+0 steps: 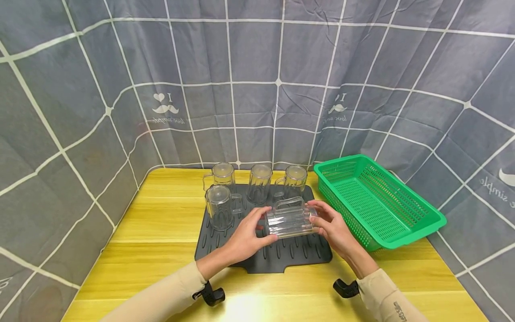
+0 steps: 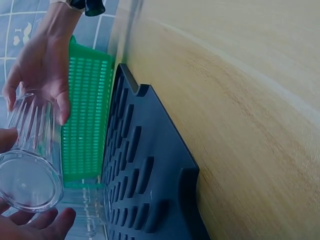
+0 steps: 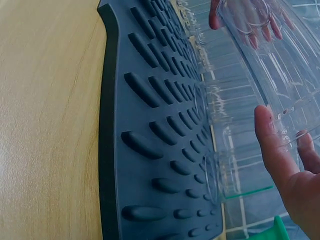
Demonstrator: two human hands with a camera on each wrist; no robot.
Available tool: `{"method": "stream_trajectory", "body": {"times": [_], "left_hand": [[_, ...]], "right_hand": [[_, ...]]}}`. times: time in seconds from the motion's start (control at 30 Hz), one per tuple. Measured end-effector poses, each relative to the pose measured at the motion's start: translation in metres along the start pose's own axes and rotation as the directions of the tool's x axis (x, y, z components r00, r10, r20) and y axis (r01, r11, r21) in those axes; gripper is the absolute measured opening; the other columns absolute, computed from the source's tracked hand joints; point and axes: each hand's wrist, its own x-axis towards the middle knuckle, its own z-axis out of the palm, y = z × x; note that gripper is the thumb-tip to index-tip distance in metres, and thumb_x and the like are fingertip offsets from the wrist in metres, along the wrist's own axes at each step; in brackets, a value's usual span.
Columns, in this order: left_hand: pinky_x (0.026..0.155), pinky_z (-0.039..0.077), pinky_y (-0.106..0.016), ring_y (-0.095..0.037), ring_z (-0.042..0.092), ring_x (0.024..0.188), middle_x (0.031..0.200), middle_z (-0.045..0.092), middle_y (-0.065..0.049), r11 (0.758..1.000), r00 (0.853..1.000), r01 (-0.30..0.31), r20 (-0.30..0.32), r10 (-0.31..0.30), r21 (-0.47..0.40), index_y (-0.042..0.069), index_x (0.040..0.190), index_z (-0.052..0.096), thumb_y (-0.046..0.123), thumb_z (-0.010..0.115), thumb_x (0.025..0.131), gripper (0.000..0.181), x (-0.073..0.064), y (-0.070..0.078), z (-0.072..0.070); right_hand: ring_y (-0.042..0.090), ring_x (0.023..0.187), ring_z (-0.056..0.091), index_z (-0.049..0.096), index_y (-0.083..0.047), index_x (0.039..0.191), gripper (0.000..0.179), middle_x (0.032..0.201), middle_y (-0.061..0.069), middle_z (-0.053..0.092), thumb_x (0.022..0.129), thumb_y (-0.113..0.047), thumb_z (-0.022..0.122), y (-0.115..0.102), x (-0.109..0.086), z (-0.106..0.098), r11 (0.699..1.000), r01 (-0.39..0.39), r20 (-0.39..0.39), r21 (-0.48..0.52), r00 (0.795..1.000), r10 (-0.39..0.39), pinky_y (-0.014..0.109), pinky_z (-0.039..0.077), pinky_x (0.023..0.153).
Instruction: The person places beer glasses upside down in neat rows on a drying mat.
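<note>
A clear glass mug (image 1: 290, 222) lies on its side in the air over a dark drying mat (image 1: 265, 264), its handle towards the back. My left hand (image 1: 248, 236) grips the base end, thumb in front and fingers behind. At the other end, my right hand (image 1: 335, 229) holds the mug around its rim. In the left wrist view the round base of the mug (image 2: 31, 180) faces the camera, between the left fingers (image 2: 59, 224). The right wrist view has the right thumb (image 3: 267, 132) against the glass near the rim.
Several more glass mugs (image 1: 220, 214) stand on the left and back of the mat. A green plastic basket (image 1: 418, 232) sits to the right on the wooden table (image 1: 161, 223). A grey checked curtain (image 1: 257, 107) hangs behind and at both sides.
</note>
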Motion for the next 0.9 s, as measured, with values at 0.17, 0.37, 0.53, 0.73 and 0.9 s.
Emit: {"method": "stream_trajectory", "body": {"times": [0.17, 0.37, 0.53, 0.73, 0.9], "left_hand": [[0.097, 0.055, -0.038, -0.022, 0.061, 0.119, 0.142, 0.048, 0.0, 0.999, 1.0, -0.015, -0.026, 0.014, -0.038, 0.022, 0.151, 0.042, 0.038, 0.077, 0.089, 0.073, 0.0, 0.002, -0.001], [0.098, 0.054, -0.045, -0.024, 0.055, 0.124, 0.138, 0.05, -0.003, 0.991, 0.995, -0.076, -0.068, 0.069, -0.111, 0.018, 0.148, 0.046, 0.025, 0.079, 0.089, 0.067, 0.002, 0.004, -0.002], [0.097, 0.055, -0.041, -0.021, 0.054, 0.122, 0.136, 0.051, -0.002, 0.991, 0.992, -0.092, -0.091, 0.083, -0.101, 0.017, 0.147, 0.048, 0.028, 0.079, 0.09, 0.066, 0.002, 0.006, -0.005], [0.097, 0.055, -0.038, -0.02, 0.055, 0.123, 0.135, 0.052, -0.001, 0.994, 0.99, -0.092, -0.111, 0.085, -0.061, 0.019, 0.146, 0.05, 0.029, 0.077, 0.09, 0.063, 0.003, 0.01, -0.012], [0.096, 0.055, -0.042, -0.019, 0.055, 0.124, 0.136, 0.053, 0.0, 0.995, 0.988, -0.099, -0.118, 0.096, -0.015, 0.021, 0.145, 0.052, 0.032, 0.078, 0.089, 0.063, 0.005, 0.011, -0.017]], "right_hand": [[0.016, 0.119, 0.057, 0.042, -0.008, 0.147, 0.051, 0.143, 0.004, 0.045, 0.101, -0.019, 0.061, 0.001, 0.002, -0.001, 1.0, -0.004, 0.022, 0.031, 1.0, 0.003, 0.035, 0.056, 0.088], [0.019, 0.114, 0.061, 0.04, -0.007, 0.147, 0.047, 0.135, 0.005, 0.049, 0.103, -0.013, 0.056, 0.003, 0.003, -0.003, 0.99, -0.006, 0.069, 0.139, 0.998, -0.003, 0.035, 0.059, 0.084], [0.018, 0.115, 0.061, 0.04, -0.011, 0.147, 0.045, 0.138, 0.004, 0.047, 0.105, -0.015, 0.053, 0.006, 0.005, -0.003, 0.984, -0.022, 0.109, 0.177, 0.994, 0.003, 0.039, 0.058, 0.088], [0.017, 0.121, 0.054, 0.033, -0.008, 0.153, 0.053, 0.152, 0.012, 0.034, 0.104, -0.017, 0.054, 0.008, 0.005, -0.002, 0.989, -0.066, 0.134, 0.131, 0.99, 0.048, 0.04, 0.054, 0.092], [0.026, 0.129, 0.05, 0.028, -0.003, 0.155, 0.06, 0.159, 0.023, 0.026, 0.104, -0.016, 0.056, 0.01, 0.006, -0.001, 0.993, -0.061, 0.146, 0.102, 0.988, 0.046, 0.035, 0.054, 0.095]]}}
